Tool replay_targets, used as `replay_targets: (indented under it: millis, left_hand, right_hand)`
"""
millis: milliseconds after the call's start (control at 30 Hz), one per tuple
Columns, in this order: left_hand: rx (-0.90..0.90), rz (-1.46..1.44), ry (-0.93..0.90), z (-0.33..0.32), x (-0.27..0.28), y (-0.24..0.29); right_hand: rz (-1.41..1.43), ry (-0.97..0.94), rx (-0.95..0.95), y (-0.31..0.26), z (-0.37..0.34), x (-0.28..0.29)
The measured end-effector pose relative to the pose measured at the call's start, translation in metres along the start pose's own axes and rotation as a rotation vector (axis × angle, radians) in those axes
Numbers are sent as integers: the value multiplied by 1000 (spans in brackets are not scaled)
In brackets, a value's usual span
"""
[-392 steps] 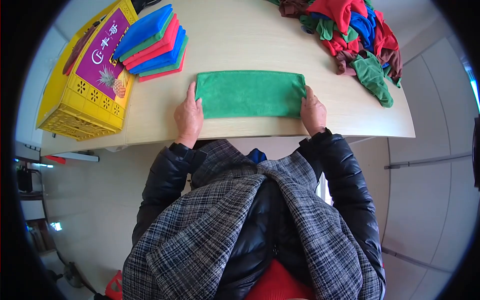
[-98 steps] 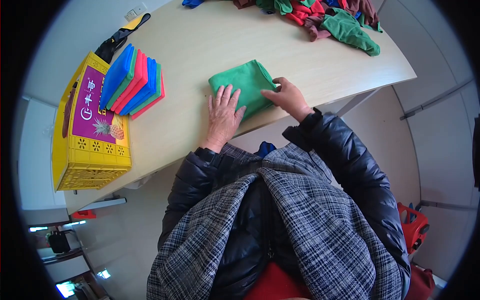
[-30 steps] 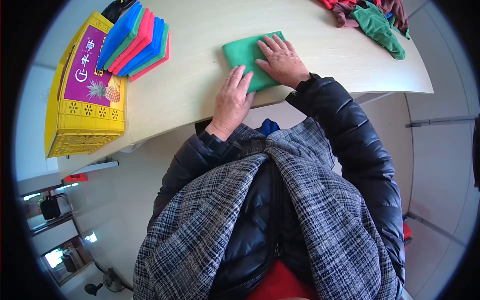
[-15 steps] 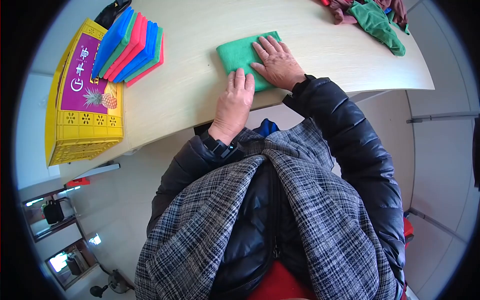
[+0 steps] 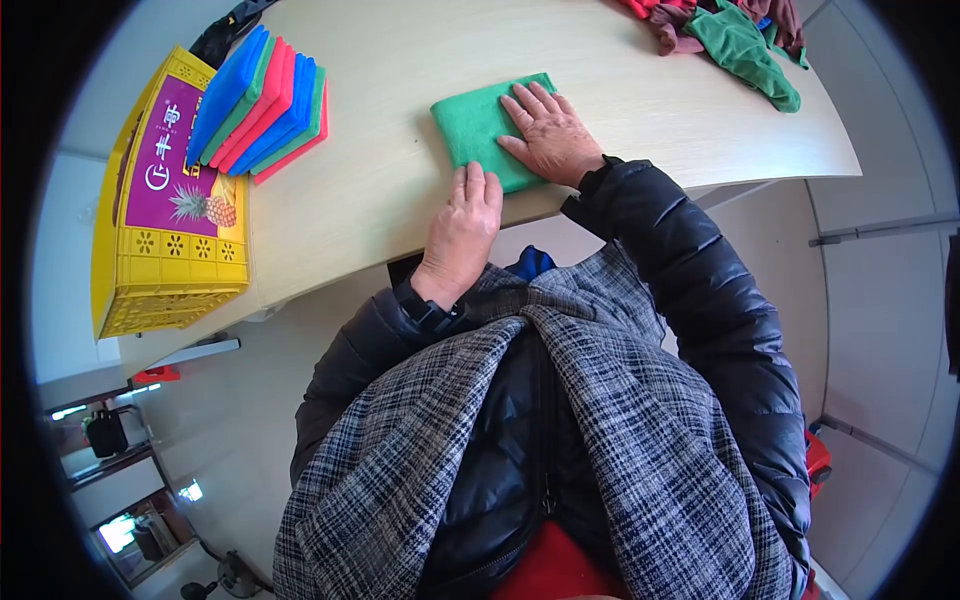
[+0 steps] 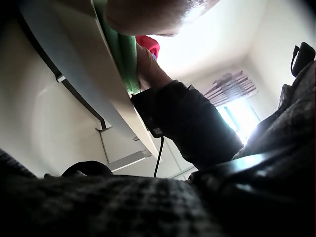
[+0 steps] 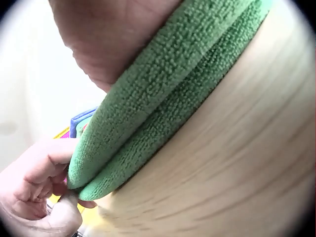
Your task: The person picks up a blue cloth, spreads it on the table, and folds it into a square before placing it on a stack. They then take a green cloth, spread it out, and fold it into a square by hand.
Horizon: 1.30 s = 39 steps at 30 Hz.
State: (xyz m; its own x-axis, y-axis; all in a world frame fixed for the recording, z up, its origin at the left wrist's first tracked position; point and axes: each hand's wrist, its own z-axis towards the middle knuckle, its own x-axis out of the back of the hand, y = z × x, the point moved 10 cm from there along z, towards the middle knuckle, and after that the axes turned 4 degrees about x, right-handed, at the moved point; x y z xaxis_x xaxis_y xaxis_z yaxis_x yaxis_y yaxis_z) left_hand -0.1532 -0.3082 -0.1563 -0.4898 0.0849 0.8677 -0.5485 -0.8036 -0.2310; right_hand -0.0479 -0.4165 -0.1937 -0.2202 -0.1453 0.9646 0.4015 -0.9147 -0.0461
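A folded green cloth (image 5: 465,122) lies on the table near its front edge. The left hand (image 5: 462,235) is at its near left corner, fingertips on top. In the right wrist view this hand (image 7: 32,185) pinches the corner of the cloth (image 7: 148,108), thumb low against the layered edge. The right hand (image 5: 555,137) rests flat on the right part of the cloth, fingers straight and spread. The left wrist view shows the cloth's side (image 6: 126,59) with the right hand (image 6: 150,69) on it; the left hand (image 6: 153,15) fills the top.
Folded blue, green and red cloths (image 5: 265,105) lean in a stack at the left, beside a yellow crate (image 5: 180,255). Loose green, brown and red cloths (image 5: 745,55) lie at the back right. The table's front edge (image 5: 350,265) runs just below the hands.
The wide green cloth, earlier held at both ends, is now a smaller folded piece. The right hand has gone from its right edge to flat on top; the left hand has moved to the near corner.
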Motion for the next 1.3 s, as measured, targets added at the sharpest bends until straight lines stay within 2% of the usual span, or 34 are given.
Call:
replay_targets:
  millis: [100, 133, 233, 367, 533, 667, 767, 900, 1000, 1167, 1267, 1300]
  left_hand:
    - [38, -123, -85, -12, -1, -14]
    - [38, -120, -82, -12, 2, -21]
    - [138, -403, 19, -8, 19, -57]
    - [216, -571, -43, 17, 6, -75]
    - [115, -440, 44, 51, -38, -52]
    - [198, -403, -77, 52, -77, -50]
    - [211, -489, -123, 46, -84, -53]
    - [244, -412, -189, 44, -85, -54]
    - [244, -400, -210, 44, -83, -57]
    - [248, -401, -246, 41, -84, -56]
    - [222, -392, -216, 46, -73, -47]
    - [221, -382, -203, 45, -68, -45]
  right_hand:
    - [-8, 5, 7, 0, 0, 0]
    - [-10, 2, 7, 2, 1, -1]
    - [-7, -6, 19, -2, 3, -1]
    - [113, -98, -37, -2, 5, 8]
    - [28, -39, 19, -15, 4, 7]
    - [3, -18, 49, -11, 5, -3]
    - [55, 5, 50, -8, 3, -7]
    - [36, 30, 64, 1, 7, -6]
    - [561, 22, 141, 22, 8, 3]
    - [405, 106, 121, 24, -48, 51]
    - [111, 64, 201, 0, -71, 57]
    - [109, 66, 197, -1, -70, 57]
